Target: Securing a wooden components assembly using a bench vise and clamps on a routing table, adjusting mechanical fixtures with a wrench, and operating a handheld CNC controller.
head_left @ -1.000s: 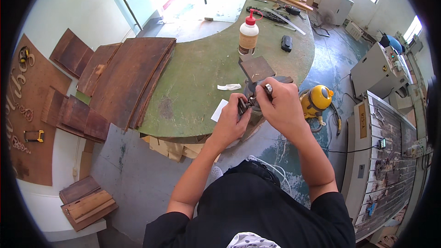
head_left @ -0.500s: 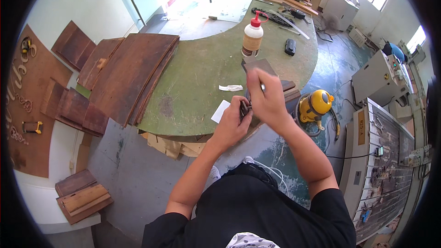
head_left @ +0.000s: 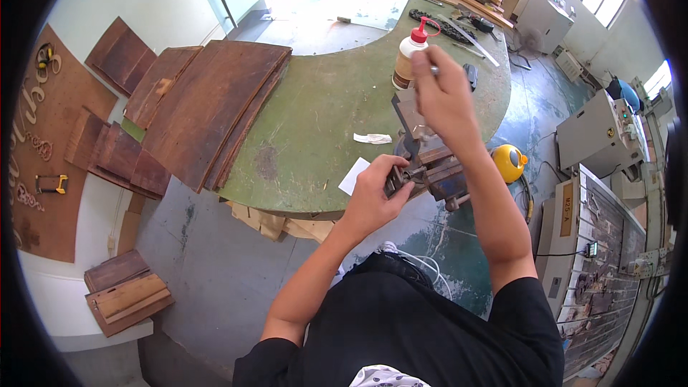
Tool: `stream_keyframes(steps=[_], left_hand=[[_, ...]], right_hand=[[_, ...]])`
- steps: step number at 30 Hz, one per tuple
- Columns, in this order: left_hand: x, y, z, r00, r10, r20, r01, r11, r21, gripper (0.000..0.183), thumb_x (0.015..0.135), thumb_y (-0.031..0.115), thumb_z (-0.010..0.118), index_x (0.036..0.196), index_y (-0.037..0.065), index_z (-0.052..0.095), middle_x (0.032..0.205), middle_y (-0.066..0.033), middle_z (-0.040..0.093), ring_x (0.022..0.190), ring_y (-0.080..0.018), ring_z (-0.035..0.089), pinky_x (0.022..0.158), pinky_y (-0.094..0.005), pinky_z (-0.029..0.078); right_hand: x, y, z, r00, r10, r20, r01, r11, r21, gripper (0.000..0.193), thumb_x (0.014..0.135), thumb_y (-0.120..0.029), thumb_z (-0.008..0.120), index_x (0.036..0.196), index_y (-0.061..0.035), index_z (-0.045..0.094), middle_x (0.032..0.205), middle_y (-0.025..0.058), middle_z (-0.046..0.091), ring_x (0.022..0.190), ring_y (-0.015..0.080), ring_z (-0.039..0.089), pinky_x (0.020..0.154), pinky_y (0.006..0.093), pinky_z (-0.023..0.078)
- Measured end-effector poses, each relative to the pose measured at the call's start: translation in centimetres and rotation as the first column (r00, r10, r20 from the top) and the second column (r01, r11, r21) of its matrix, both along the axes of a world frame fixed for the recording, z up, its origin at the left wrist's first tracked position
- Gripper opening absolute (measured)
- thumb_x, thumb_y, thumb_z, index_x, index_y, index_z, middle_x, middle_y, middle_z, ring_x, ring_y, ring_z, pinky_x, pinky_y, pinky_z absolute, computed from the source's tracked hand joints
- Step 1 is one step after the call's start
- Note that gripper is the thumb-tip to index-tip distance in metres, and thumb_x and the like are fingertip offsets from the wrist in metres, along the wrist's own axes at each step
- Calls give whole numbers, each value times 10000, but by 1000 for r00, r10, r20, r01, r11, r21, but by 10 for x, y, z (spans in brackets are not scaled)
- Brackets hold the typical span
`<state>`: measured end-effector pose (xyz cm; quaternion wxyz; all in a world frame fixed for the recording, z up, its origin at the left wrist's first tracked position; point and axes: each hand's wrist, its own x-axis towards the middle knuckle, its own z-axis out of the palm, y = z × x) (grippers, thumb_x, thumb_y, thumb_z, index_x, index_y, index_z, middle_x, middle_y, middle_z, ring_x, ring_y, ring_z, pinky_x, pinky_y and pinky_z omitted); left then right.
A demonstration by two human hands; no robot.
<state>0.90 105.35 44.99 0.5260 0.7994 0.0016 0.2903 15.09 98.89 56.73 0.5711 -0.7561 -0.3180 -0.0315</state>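
At the near right edge of the green bench (head_left: 308,122) is a metal bench vise (head_left: 450,185), with brown wooden blocks (head_left: 438,161) about its jaws. Against its left side, my left hand (head_left: 376,193) is closed around a small dark piece (head_left: 394,183), thumb and fingers on either side of it. My right hand (head_left: 446,97) is raised over the far side of the vise in a fist. A bit of shiny metal (head_left: 435,70) shows at its fingers; the rest is hidden. Below the fist lies a flat grey-brown plate (head_left: 407,109).
A glue bottle with a red cap (head_left: 410,57) stands beyond my right hand. Paper scraps (head_left: 373,138) lie left of the vise. Dark wooden boards (head_left: 215,100) are stacked at the left. A yellow vacuum (head_left: 508,163) sits on the floor at right.
My right hand has risen up and away from my left hand, uncovering the vise and its blocks. My left hand stays at the dark piece. The whole view has shifted slightly.
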Motion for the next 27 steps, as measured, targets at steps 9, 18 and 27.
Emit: stream_keyframes(steps=[9,18,27], left_hand=[[7,-5,-9,989,59,-135,-73,993,-96,208,788,65,780,941,-3,657,755,-13,598,646,-53,508,561,-234,415],[4,-5,-8,980,-21,-196,-19,979,-203,332,772,42,761,1061,6,600,903,-59,634,788,-109,570,717,-259,475],[4,-6,-18,995,-29,-91,4,964,-264,319,774,-24,673,1057,15,531,914,-57,573,782,-120,541,708,-264,464]], right_hand=[[-35,-79,-2,998,-11,59,7,999,53,275,1004,-204,576,852,24,547,597,119,462,551,133,392,513,323,362],[-42,-107,-11,996,-65,67,62,997,45,251,993,-184,589,842,13,556,592,113,489,533,156,432,512,328,378],[-62,-100,-31,909,331,253,-207,885,-416,138,840,-58,603,948,7,661,867,199,607,766,413,632,703,482,501]])
